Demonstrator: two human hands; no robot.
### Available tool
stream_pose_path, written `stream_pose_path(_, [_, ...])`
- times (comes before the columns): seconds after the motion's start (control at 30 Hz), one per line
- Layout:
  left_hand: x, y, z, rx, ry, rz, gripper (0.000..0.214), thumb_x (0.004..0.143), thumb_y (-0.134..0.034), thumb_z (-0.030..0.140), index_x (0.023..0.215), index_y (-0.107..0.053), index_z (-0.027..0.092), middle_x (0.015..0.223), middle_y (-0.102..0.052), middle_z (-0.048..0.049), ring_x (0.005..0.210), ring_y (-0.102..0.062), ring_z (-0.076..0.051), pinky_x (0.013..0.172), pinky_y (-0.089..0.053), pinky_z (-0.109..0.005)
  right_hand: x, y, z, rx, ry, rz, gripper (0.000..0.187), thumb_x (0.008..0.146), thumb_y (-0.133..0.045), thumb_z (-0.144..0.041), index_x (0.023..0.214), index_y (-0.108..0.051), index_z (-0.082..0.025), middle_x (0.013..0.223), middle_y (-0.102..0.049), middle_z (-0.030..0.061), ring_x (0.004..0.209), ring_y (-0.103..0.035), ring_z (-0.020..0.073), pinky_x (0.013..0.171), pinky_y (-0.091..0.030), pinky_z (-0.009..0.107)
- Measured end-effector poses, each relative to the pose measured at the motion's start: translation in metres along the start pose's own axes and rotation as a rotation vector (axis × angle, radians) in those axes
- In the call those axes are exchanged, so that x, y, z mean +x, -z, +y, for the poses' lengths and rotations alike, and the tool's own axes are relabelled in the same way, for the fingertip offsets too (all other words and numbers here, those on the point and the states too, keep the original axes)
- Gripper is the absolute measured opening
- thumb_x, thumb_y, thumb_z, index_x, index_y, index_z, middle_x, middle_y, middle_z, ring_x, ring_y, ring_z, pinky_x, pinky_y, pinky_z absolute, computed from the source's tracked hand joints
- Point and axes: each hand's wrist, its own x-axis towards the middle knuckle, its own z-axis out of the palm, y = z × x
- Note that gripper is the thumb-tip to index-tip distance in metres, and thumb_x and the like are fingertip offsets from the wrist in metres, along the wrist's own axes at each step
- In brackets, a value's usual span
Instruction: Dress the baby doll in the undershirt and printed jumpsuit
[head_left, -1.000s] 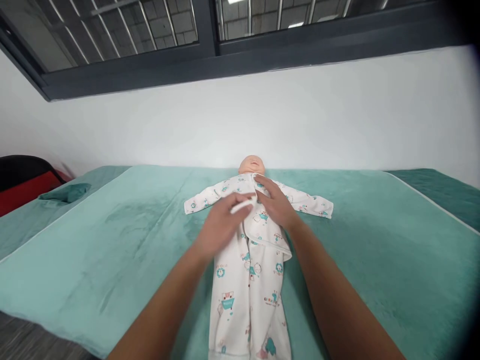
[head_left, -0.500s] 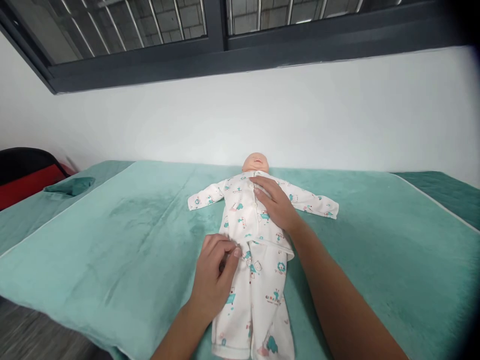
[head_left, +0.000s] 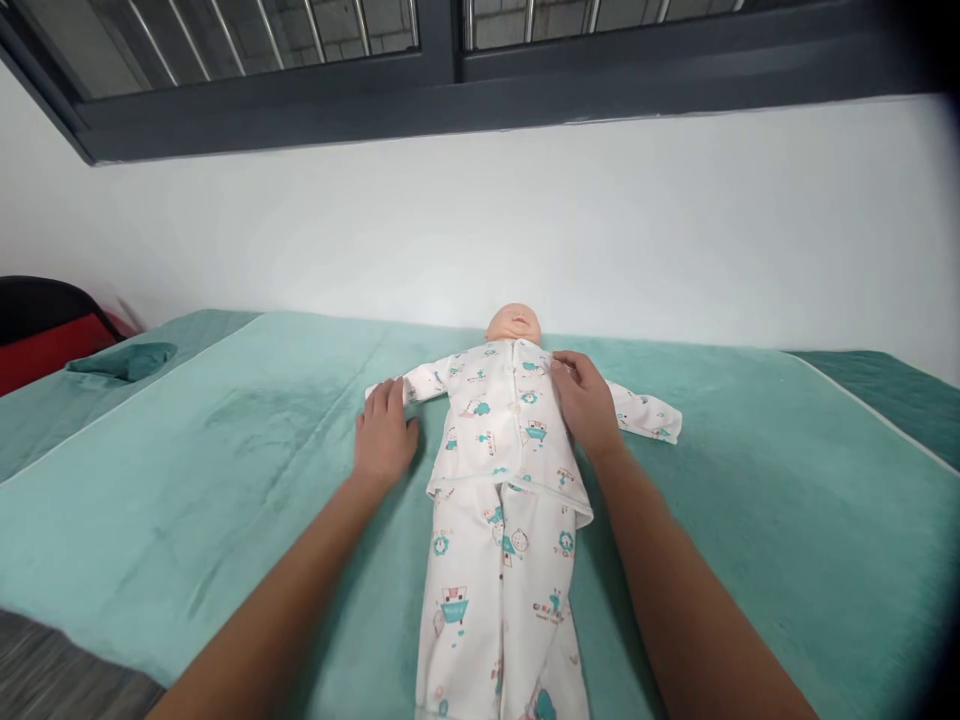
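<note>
A baby doll lies on its back on a teal blanket, dressed in a white printed top and matching trousers. My left hand rests flat on the end of the doll's left-side sleeve, fingers stretched out. My right hand lies on the right shoulder of the top, fingers slightly bent and spread over the cloth. The top lies shut along its row of buttons.
A white wall runs behind the bed under a dark-framed barred window. A folded dark green cloth lies at the left, with a red and black seat beyond. A darker green cover shows at the right.
My left hand left the hem of the top and moved up and left onto the sleeve end. My right hand slid from the chest to the right shoulder.
</note>
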Motion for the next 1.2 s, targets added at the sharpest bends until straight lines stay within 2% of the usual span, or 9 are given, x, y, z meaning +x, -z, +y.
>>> stream_pose_path(0.13, [0.030, -0.001, -0.028, 0.161, 0.020, -0.104, 0.052, 0.094, -0.043, 0.032, 0.144, -0.040, 0.016, 0.146, -0.048, -0.0207, 0.136, -0.042, -0.036, 0.108, -0.032, -0.059, 0.004, 0.004, 0.006, -0.043, -0.042, 0.001, 0.034, 0.087, -0.054, -0.044, 0.111, -0.065, -0.022, 0.118, -0.068, 0.0084, 0.110, -0.059, 0.0262, 0.101, -0.041, 0.045])
stream_pose_path(0.3, [0.055, 0.007, -0.062, 0.258, -0.097, -0.198, 0.051, 0.096, -0.034, 0.024, 0.146, -0.039, 0.014, 0.132, -0.060, -0.0209, 0.122, -0.057, -0.033, 0.103, -0.040, -0.047, 0.001, 0.003, 0.005, -0.035, -0.043, -0.001, 0.035, 0.086, -0.055, -0.044, 0.112, -0.065, -0.023, 0.121, -0.067, 0.0080, 0.113, -0.059, 0.0260, 0.102, -0.040, 0.046])
stream_pose_path(0.47, [0.057, 0.008, -0.079, 0.275, -0.040, -0.120, 0.050, 0.095, -0.034, 0.017, 0.143, -0.047, 0.021, 0.125, -0.067, -0.0161, 0.110, -0.065, -0.030, 0.096, -0.044, -0.041, 0.000, 0.007, 0.006, 0.044, 0.008, 0.000, 0.032, 0.086, -0.055, -0.041, 0.111, -0.066, -0.023, 0.120, -0.067, 0.0074, 0.111, -0.060, 0.0253, 0.099, -0.044, 0.044])
stream_pose_path(0.57, [0.055, 0.008, -0.080, 0.238, 0.008, -0.073, 0.049, 0.094, -0.036, 0.019, 0.141, -0.050, 0.026, 0.132, -0.064, -0.0125, 0.113, -0.063, -0.031, 0.092, -0.046, -0.040, -0.001, 0.032, 0.017, -0.061, 0.046, 0.095, 0.036, 0.086, -0.053, -0.038, 0.116, -0.066, -0.023, 0.121, -0.066, 0.0090, 0.109, -0.061, 0.0265, 0.094, -0.047, 0.043])
stream_pose_path(0.7, [0.055, 0.010, -0.081, 0.160, 0.072, -0.031, 0.056, 0.086, -0.039, 0.010, 0.139, -0.053, 0.021, 0.139, -0.059, -0.0105, 0.123, -0.056, -0.029, 0.098, -0.045, -0.038, -0.007, 0.089, 0.045, -0.537, -0.048, 0.306, 0.047, 0.083, -0.056, -0.039, 0.121, -0.062, -0.013, 0.124, -0.061, 0.0187, 0.113, -0.057, 0.0317, 0.098, -0.044, 0.046])
stream_pose_path(0.83, [0.058, 0.011, -0.087, 0.016, 0.151, 0.025, 0.059, 0.077, -0.041, 0.004, 0.132, -0.060, 0.015, 0.129, -0.065, -0.0107, 0.121, -0.057, -0.026, 0.103, -0.043, -0.035, -0.014, 0.122, 0.065, -0.888, -0.269, 0.258, 0.054, 0.085, -0.053, -0.051, 0.120, -0.061, -0.010, 0.122, -0.058, 0.0238, 0.115, -0.054, 0.0371, 0.094, -0.042, 0.049])
stream_pose_path(0.97, [0.061, 0.009, -0.094, -0.151, 0.233, 0.090, 0.056, 0.068, -0.044, 0.002, 0.118, -0.067, 0.016, 0.116, -0.071, -0.0092, 0.111, -0.063, -0.025, 0.099, -0.046, -0.035, -0.004, 0.124, 0.073, -0.800, -0.277, 0.153, 0.033, 0.088, -0.047, -0.038, 0.106, -0.066, -0.017, 0.107, -0.065, 0.0151, 0.095, -0.060, 0.0283, 0.082, -0.044, 0.041])
stream_pose_path(1.1, [0.063, 0.008, -0.095, -0.289, 0.326, 0.149, 0.044, 0.069, -0.045, 0.005, 0.103, -0.070, 0.016, 0.098, -0.074, -0.0071, 0.096, -0.066, -0.021, 0.091, -0.050, -0.032, 0.020, 0.126, 0.086, -0.524, -0.091, 0.284, 0.018, 0.079, -0.057, -0.029, 0.088, -0.067, -0.018, 0.089, -0.066, 0.0108, 0.081, -0.057, 0.0221, 0.077, -0.042, 0.037])
stream_pose_path(1.2, [0.063, 0.007, -0.094, -0.287, 0.340, 0.169, 0.038, 0.070, -0.046, 0.007, 0.098, -0.070, 0.017, 0.094, -0.074, -0.0058, 0.092, -0.066, -0.020, 0.088, -0.050, -0.031, 0.036, 0.128, 0.098, -0.412, -0.028, 0.405, 0.023, 0.081, -0.053, -0.031, 0.093, -0.066, -0.016, 0.084, -0.066, 0.0124, 0.069, -0.056, 0.0183, 0.065, -0.044, 0.035])
